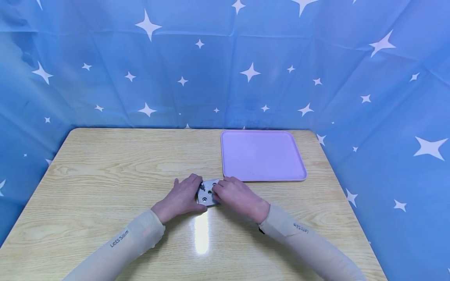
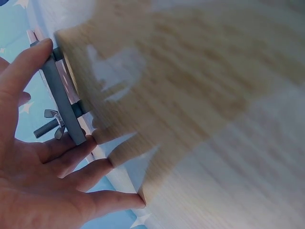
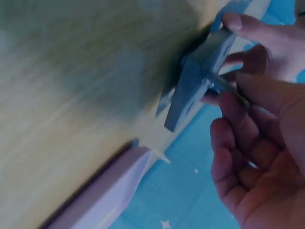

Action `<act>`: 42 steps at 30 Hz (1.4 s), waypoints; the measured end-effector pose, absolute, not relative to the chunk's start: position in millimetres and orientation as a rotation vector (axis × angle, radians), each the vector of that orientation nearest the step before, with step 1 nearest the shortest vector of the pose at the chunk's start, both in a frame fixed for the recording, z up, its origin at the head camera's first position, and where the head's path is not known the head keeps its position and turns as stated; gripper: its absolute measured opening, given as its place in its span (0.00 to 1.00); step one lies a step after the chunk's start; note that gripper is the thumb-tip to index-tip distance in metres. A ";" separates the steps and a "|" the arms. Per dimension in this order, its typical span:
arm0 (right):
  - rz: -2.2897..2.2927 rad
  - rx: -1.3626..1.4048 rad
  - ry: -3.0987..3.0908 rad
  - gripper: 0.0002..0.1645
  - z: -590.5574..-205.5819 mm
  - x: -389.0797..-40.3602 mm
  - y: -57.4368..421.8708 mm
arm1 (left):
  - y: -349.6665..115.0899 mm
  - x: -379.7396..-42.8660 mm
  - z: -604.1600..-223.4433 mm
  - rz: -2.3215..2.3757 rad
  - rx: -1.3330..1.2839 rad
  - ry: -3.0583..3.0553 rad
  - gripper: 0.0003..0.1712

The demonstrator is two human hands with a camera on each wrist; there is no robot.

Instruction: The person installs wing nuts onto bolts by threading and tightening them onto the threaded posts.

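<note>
A grey metal plate (image 1: 207,196) with several round holes sits on the table between both hands. My left hand (image 1: 179,198) holds it by opposite edges, thumb on one side and fingertips on the other. Near one corner a threaded bolt (image 2: 44,129) sticks up through the plate, with a wing nut (image 2: 60,132) on it close to the surface. Dark bolt heads (image 2: 78,109) show under the plate. My right hand (image 1: 239,197) pinches a small metal piece, apparently a wing nut, at the top of a second bolt (image 3: 220,84); the fingertips hide most of it.
A shallow purple tray (image 1: 263,156) lies at the back right of the wooden table (image 1: 116,168), just beyond my right hand. Blue cloth (image 1: 218,58) with white stars hangs behind the table and along its sides.
</note>
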State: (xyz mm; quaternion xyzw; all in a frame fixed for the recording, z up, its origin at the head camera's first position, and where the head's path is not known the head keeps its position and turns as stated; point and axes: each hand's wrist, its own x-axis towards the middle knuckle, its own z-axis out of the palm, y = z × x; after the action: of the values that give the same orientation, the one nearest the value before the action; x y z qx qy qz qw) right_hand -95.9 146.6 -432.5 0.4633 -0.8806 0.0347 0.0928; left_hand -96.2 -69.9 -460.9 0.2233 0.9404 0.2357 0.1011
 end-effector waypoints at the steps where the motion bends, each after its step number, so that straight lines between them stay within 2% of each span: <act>1: 0.136 1.360 -2.632 0.08 -433.5 -95.2 145.7 | -69.9 -96.2 -460.9 0.699 0.660 2.779 0.43; 6: 0.221 1.318 -2.724 0.10 -432.7 -94.0 146.6 | -70.6 -95.4 -461.6 0.713 0.661 2.784 0.42; 10: 0.179 1.343 -2.770 0.28 -421.6 -96.5 155.4 | -70.7 -94.9 -461.7 0.723 0.666 2.782 0.42; 12: 0.129 1.414 -2.752 0.31 -414.7 -98.5 160.2 | -70.9 -94.9 -461.1 0.722 0.670 2.780 0.42; 19: -0.078 1.677 -2.570 0.25 -410.4 -103.3 166.3 | -71.2 -94.5 -460.3 0.701 0.674 2.785 0.43; 29: -0.085 1.552 -2.507 0.04 -421.1 -103.2 160.5 | -70.0 -94.8 -460.4 0.706 0.654 2.782 0.43; 42: 0.036 1.181 -2.568 0.17 -437.4 -95.4 147.0 | -69.4 -94.9 -459.6 0.709 0.655 2.790 0.44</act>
State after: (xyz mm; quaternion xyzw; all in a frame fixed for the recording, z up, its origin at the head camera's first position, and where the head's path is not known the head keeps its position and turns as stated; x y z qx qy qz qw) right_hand -95.4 147.0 -437.4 0.4125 -0.8973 0.0124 0.1568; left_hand -94.9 -69.4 -459.6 0.2208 0.9408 0.2391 0.0946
